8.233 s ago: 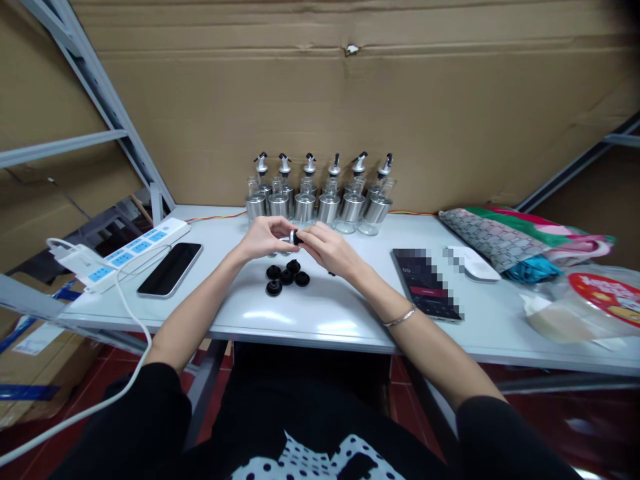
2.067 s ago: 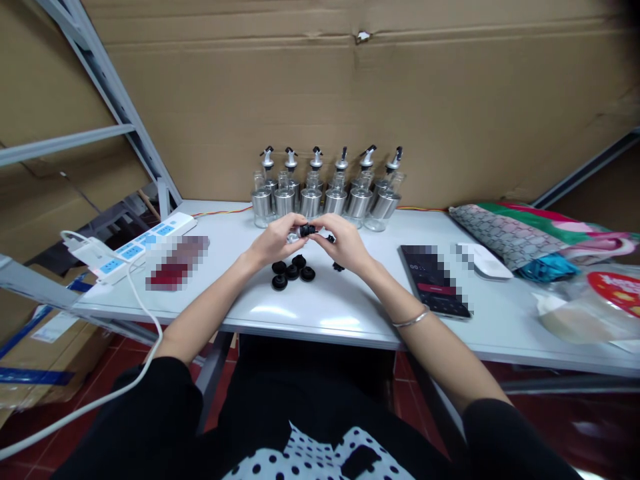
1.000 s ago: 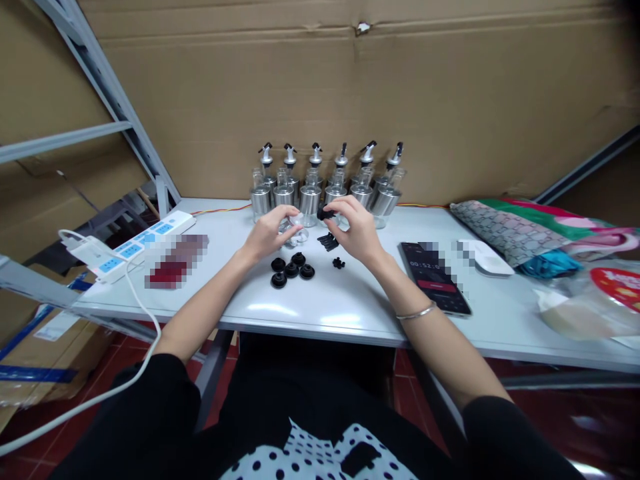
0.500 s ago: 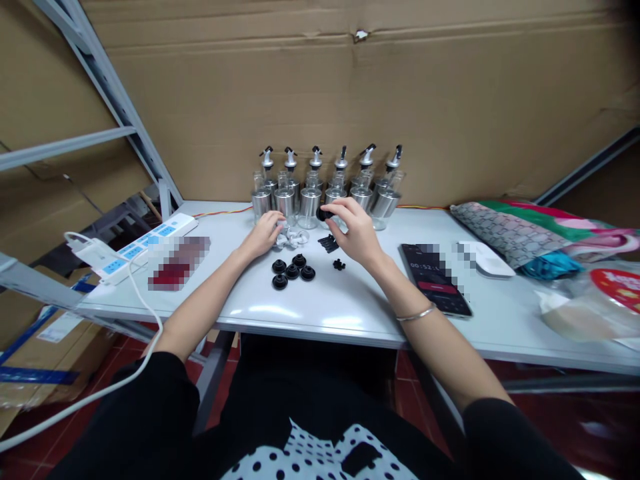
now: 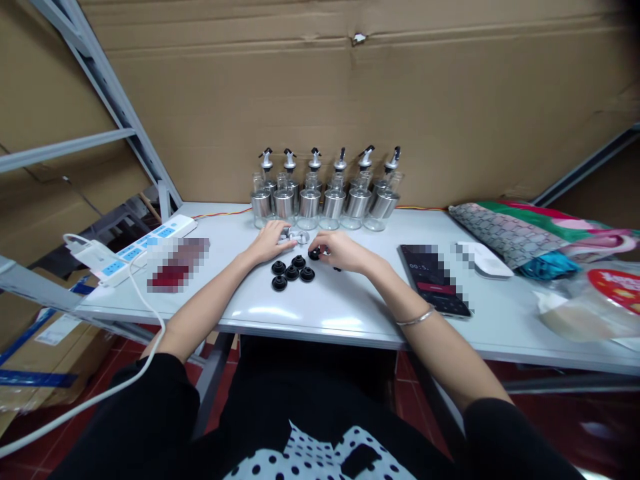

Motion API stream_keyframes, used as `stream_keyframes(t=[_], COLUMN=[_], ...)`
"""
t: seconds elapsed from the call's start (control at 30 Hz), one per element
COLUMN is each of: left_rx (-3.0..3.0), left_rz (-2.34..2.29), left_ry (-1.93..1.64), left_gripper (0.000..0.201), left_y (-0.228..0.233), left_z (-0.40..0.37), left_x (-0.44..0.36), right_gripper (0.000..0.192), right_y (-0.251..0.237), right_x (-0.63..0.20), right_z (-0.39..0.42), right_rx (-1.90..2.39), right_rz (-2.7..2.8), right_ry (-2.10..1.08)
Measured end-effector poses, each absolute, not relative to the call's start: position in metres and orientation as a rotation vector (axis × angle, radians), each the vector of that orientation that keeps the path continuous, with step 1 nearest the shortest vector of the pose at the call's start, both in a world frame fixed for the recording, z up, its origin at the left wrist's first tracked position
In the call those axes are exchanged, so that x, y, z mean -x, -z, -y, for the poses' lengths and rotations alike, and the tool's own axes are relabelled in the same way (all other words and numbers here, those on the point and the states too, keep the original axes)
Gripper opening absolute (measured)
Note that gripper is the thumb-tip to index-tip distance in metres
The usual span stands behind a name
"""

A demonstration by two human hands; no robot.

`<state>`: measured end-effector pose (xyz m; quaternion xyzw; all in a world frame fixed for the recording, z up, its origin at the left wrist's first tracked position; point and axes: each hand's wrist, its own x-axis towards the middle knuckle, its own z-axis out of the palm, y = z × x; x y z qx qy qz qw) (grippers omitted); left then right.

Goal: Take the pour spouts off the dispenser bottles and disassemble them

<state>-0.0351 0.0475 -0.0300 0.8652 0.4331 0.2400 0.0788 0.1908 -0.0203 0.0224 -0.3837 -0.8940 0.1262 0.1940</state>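
Tabletop [image 5: 355, 300] (glossy) separates caps [image 5: 292, 273] from front edge [image 5: 310, 336].

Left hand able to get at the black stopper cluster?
Probably yes: the left hand is at the small pale parts, and the black stopper cluster lies close by, with nothing visible between hand and cluster.

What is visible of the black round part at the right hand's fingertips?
The small, round, black part looks like rubber or plastic. Fingers of the right hand touch and partly cover it, hiding its full shape. It is just right of and beyond five similar black discs; whether it rests on the white tabletop is unclear.
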Motion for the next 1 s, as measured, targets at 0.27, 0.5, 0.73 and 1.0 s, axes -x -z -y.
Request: stream_keyframes(t=[0.27, 0.5, 0.73, 1.0], left_rx=[-2.600, -2.632, -2.614, -2.603], left_rz=[-1.326, -1.395, -1.363, -1.367], left_ry=[-0.766, -0.798, -0.792, -0.816], left_gripper=[0.046, 0.041, 0.041, 0.039], left_y=[0.029, 0.029, 0.031, 0.033], left_z=[-0.044, -0.045, -0.046, -0.046], left_x=[0.031, 0.032, 0.034, 0.033], right_gripper=[0.040, 0.030, 0.022, 0.031], right_y=[-0.022, -0.019, -0.016, 0.003], right_x=[-0.184, -0.182, -0.169, -0.143], right_z=[0.027, 0.025, 0.033, 0.047], right_rx=[1.132, 1.103, 0.778, 0.768], right_rz=[2.516, 2.477, 2.373, 2.620], right_ry=[-0.606, -0.484, -0.250, -0.340])
